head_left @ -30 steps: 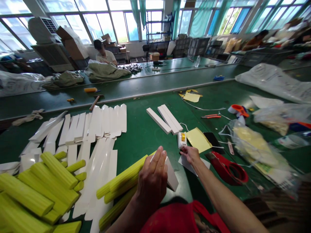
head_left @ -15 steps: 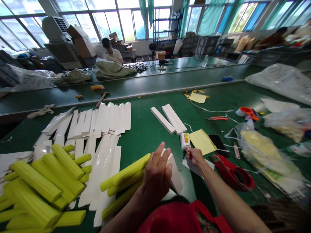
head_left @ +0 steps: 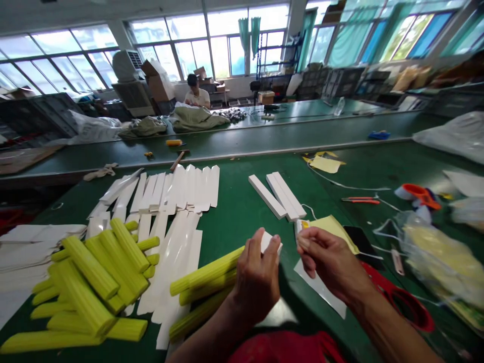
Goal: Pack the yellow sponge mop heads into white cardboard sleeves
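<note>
Now, left hand gripping yellow sponge strip, lengthwise left-right

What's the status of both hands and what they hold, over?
Left hand gripping white box end, beside yellow sponge sticks. Right hand pinching something small, unclear. Nothing between them.

Both forearms reach forward side by side, the left hand back-up with fingers extended and pressed together, the right hand just beside it, fingers curled into a loose pinching grip.
</note>
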Demonstrator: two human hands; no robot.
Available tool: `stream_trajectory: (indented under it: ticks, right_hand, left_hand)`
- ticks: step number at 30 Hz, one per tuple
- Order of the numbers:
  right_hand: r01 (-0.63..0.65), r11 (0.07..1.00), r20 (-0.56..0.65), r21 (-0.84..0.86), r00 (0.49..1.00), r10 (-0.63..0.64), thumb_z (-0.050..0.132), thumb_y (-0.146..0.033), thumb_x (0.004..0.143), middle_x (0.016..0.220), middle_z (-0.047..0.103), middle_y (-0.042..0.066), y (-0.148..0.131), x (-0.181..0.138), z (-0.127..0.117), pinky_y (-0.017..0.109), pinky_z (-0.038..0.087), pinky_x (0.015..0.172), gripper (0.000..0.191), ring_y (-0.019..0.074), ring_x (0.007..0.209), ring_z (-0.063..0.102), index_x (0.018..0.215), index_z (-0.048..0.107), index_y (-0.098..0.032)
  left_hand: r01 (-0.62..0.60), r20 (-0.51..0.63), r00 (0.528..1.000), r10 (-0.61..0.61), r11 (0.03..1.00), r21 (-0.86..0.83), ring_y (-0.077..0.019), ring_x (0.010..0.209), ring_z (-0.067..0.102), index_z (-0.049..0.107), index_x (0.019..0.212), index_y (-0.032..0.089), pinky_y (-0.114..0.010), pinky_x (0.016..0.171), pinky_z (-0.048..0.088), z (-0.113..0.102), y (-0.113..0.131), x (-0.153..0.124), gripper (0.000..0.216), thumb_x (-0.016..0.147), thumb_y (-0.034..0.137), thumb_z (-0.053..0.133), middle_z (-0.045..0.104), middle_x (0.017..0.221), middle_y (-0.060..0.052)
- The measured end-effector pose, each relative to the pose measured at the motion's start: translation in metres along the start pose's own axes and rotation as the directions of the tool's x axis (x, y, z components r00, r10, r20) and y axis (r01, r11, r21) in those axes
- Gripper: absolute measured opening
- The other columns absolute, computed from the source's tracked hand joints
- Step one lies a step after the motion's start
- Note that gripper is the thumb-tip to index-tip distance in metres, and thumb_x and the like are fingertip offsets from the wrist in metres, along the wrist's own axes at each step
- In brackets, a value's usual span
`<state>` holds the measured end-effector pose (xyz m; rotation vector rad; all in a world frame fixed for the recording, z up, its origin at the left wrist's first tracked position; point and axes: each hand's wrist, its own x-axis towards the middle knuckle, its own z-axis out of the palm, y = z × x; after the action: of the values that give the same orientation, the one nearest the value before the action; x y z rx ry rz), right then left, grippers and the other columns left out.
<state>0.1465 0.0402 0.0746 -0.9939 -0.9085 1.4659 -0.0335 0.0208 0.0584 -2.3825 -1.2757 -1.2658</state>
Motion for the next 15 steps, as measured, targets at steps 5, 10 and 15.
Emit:
stream_trajectory:
  ticks: [5, 10, 15]
  right_hand:
    - [0.061, 0.98, 0.088, -0.192, 0.995, -0.045, 0.079, -0.042, 0.079, 0.062, 0.065, 0.001, -0.008, -0.027, 0.021, 0.019, 0.041, 0.04, 0.027, 0.008, 0.041, 0.052, 0.081, 0.072, -0.016]
    - [0.038, 0.951, 0.055, -0.307, 0.998, -0.022, 0.077, -0.047, 0.078, 0.066, 0.067, 0.003, -0.008, -0.03, 0.025, 0.02, 0.04, 0.037, 0.032, 0.0086, 0.039, 0.052, 0.077, 0.071, -0.015]
    - [-0.005, 0.952, 0.035, -0.307, 0.999, 0.016, 0.078, -0.042, 0.074, 0.053, 0.059, -0.005, -0.009, -0.033, 0.029, 0.018, 0.038, 0.034, 0.031, 0.0085, 0.034, 0.05, 0.084, 0.064, -0.016]
  left_hand:
    - [0.002, 0.02, 1.0, -0.001, 1.0, -0.023, -0.0296, 0.11, 0.063, 0.056, 0.13, 0.009, -0.044, 0.091, 0.059, 0.003, 0.006, -0.004, 0.042, 0.089, 0.014, 0.051, 0.06, 0.127, -0.022]
    - [0.053, -0.041, 0.998, -0.056, 0.996, -0.073, -0.028, 0.109, 0.065, 0.029, 0.148, -0.001, -0.04, 0.091, 0.058, 0.01, 0.017, -0.011, 0.062, 0.092, 0.017, 0.048, 0.063, 0.124, -0.024]
    - [0.067, -0.077, 0.995, -0.07, 0.997, -0.04, -0.0297, 0.11, 0.065, 0.023, 0.151, -0.001, -0.041, 0.092, 0.058, 0.009, 0.022, -0.014, 0.068, 0.09, 0.014, 0.05, 0.062, 0.128, -0.025]
